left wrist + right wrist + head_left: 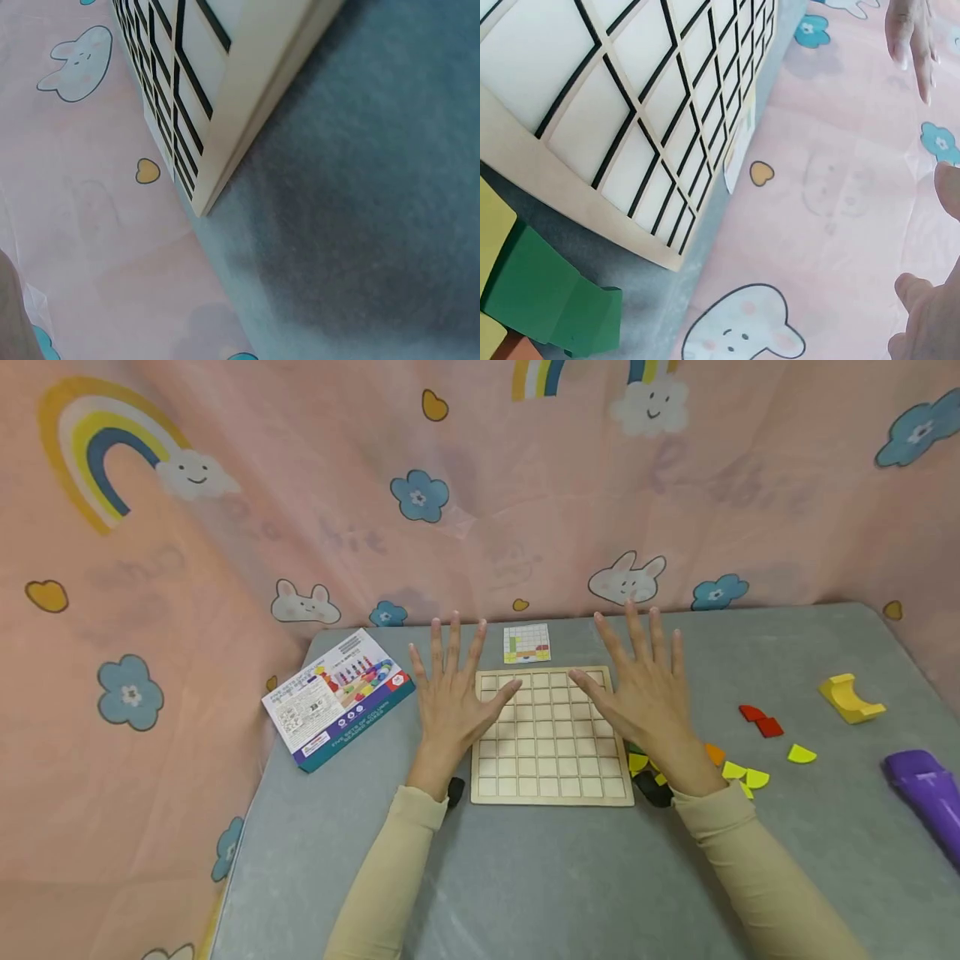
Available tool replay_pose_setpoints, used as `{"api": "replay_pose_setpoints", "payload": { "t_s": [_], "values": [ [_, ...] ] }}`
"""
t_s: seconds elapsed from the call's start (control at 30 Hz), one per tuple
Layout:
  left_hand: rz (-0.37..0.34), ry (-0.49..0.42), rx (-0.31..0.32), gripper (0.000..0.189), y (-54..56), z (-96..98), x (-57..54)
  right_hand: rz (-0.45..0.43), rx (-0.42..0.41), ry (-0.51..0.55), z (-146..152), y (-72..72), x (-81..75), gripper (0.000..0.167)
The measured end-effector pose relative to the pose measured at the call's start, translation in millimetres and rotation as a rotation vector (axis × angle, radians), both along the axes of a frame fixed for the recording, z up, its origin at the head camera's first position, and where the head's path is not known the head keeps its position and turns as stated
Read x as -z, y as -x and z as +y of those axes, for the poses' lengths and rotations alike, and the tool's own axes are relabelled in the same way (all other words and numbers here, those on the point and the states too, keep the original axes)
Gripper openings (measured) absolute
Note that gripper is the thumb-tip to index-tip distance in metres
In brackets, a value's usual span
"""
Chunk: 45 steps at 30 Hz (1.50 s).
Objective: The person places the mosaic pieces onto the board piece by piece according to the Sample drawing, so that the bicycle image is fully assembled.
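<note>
Both hands are raised with fingers straight and spread, holding nothing. In the head view my left hand (453,697) overlaps the left edge of a square wooden grid board (551,799), and my right hand (651,702) overlaps its right edge. Square cells of pale wood fill the board. Behind it lies a small card (527,643) printed with a coloured grid pattern. Beside the right wrist, partly hidden by it, are yellow quarter-round pieces (757,778) and an orange piece (715,753). Green pieces (544,289) show by the board's edge in the right wrist view.
A puzzle box (337,697) lies at the left of the grey table (555,885). To the right are red pieces (769,727), a lone yellow piece (802,753), a yellow curved block (851,699) and a purple object (926,802). A patterned pink cloth (517,485) hangs behind.
</note>
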<state>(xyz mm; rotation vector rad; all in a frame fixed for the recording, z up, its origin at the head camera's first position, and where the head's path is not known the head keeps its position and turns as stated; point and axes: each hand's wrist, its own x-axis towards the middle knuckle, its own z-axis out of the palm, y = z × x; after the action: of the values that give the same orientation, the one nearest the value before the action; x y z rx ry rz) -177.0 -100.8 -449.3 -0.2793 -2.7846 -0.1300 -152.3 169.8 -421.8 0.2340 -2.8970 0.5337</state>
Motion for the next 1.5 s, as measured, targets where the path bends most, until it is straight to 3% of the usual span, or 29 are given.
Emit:
{"api": "replay_pose_setpoints", "payload": {
  "t_s": [0.27,0.6,0.73,0.9,1.0,1.1,1.3,1.5],
  "values": [
    [0.007,0.005,-0.001,0.107,-2.5,1.1,-0.8,-0.007,0.013,0.007,2.4,-3.5,-0.7,0.088],
    [-0.076,-0.02,-0.002,0.106,-2.6,-3.0,-1.6,-0.018,0.019,0.022,5.1,-3.6,-0.7,0.089],
    [-0.133,-0.123,0.018,0.1,-1.3,-8.7,0.0,-0.015,0.023,0.034,11.0,-2.4,0.8,0.087],
    [-0.246,-0.382,0.103,0.065,-1.7,-20.7,4.6,0.009,-0.015,0.161,28.5,4.0,7.9,0.065],
    [-0.374,-0.543,0.156,0.05,-2.6,-28.3,10.8,-0.065,-0.046,0.253,42.3,8.2,16.2,0.043],
    [-0.476,-0.649,0.186,0.046,-4.2,-35.5,18.5,-0.171,-0.059,0.286,52.4,11.0,23.7,0.027],
    [-0.547,-0.691,0.19,0.046,-5.2,-43.4,27.5,-0.277,-0.133,0.256,63.0,9.2,29.4,0.011],
    [-0.576,-0.693,0.18,0.05,-5.8,-45.7,30.1,-0.379,-0.157,0.258,69.0,2.6,30.6,0.013]
  ]
}}
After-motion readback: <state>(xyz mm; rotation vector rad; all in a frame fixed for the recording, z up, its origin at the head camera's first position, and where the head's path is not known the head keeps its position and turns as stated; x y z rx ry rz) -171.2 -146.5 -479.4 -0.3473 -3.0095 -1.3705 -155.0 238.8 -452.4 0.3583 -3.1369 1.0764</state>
